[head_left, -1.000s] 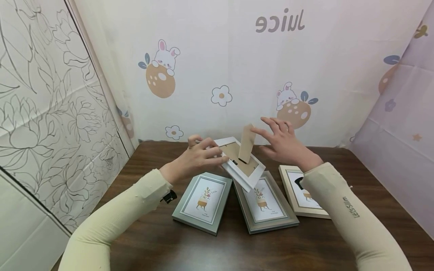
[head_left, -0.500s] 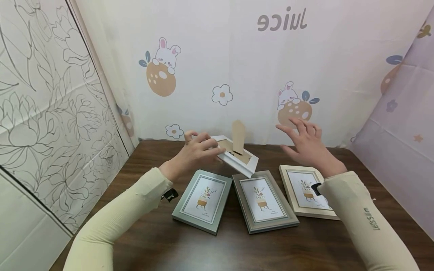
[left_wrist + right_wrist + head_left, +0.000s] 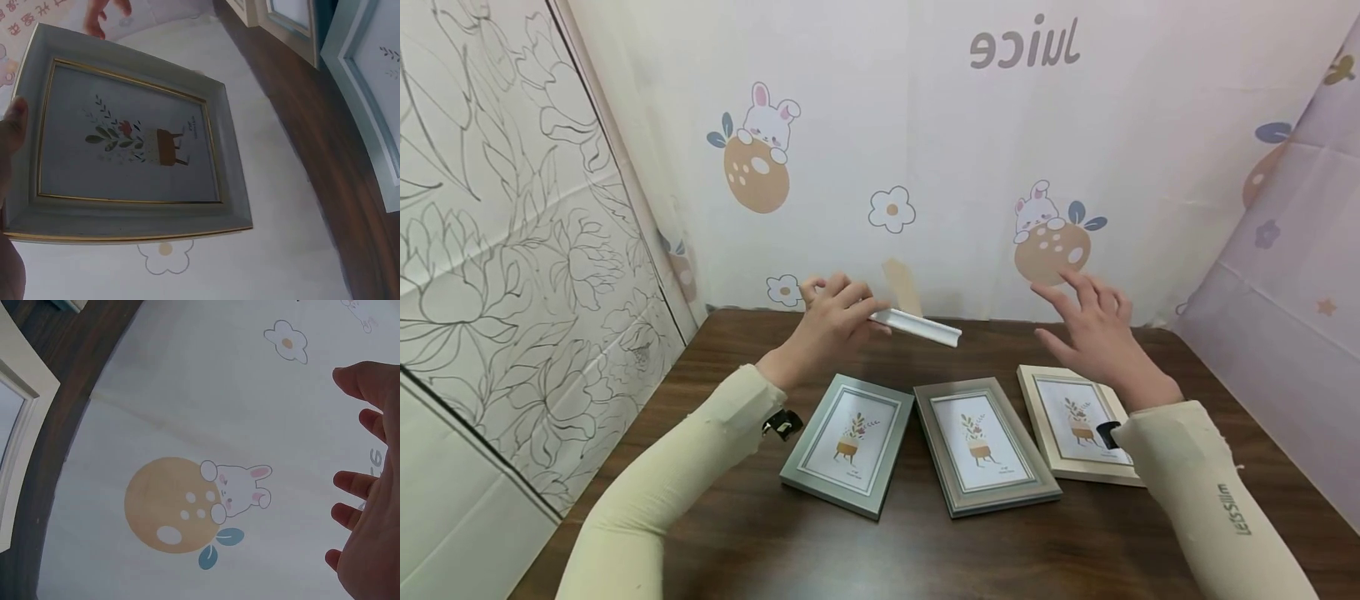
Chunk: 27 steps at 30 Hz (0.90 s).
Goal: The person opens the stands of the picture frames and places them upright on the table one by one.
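Observation:
My left hand (image 3: 841,312) grips one end of a white picture frame (image 3: 921,326), held up above the back of the table. Seen almost edge-on in the head view, the frame has its tan easel leg (image 3: 902,286) sticking up behind it. In the left wrist view its front shows gold inner trim and a plant print, with the thumb (image 3: 14,122) at its border. My right hand (image 3: 1093,333) hovers over the cream picture frame, fingers spread and holding nothing.
Three more picture frames lie face up on the dark wood table (image 3: 850,558): a grey-green one (image 3: 808,469), a grey-brown one (image 3: 958,500) and a cream one (image 3: 1067,468). Behind the table hangs a white printed curtain (image 3: 850,125).
The white frame has tilted from showing its back to nearly edge-on and moved slightly left. My right hand has left the easel leg and drawn away to the right.

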{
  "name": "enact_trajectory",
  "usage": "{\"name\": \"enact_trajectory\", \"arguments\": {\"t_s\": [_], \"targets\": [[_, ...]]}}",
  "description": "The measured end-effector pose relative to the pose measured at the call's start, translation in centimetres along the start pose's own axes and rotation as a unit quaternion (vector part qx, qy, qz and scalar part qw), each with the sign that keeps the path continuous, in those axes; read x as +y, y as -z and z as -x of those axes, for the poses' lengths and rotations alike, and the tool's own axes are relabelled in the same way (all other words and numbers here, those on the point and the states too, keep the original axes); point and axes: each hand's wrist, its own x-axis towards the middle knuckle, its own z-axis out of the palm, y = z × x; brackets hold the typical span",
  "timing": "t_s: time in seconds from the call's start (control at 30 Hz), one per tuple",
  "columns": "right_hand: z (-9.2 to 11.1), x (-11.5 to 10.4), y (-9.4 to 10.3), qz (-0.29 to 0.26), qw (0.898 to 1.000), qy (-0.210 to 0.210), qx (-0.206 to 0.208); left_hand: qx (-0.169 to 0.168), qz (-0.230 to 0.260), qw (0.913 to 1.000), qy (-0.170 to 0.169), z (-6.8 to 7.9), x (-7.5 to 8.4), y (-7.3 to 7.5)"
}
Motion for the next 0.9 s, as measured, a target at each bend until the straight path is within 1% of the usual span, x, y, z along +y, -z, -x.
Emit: {"name": "enact_trajectory", "arguments": {"t_s": [0.2,0.33,0.57,0.7,0.9], "targets": [[0.7,-0.4,-0.7,-0.005,1.000,-0.001,-0.006,0.004,-0.004,0.9990,0.043,-0.8,-0.2,-0.4],[1.1,-1.0,-1.4,-0.015,1.000,-0.002,-0.011,-0.002,-0.011,0.9976,0.068,-1.2,-0.3,-0.6],[1.7,-1.9,-2.5,-0.021,1.000,-0.005,-0.015,-0.017,-0.013,0.9934,0.113,-1.8,-0.9,-1.1],[2.0,-2.4,-3.2,-0.027,0.999,-0.004,-0.020,-0.030,-0.016,0.9909,0.130,-2.1,-1.4,-1.2],[2.5,-3.1,-4.8,-0.036,0.999,0.006,-0.020,-0.052,-0.021,0.9868,0.152,-2.2,-1.8,-1.5]]}}
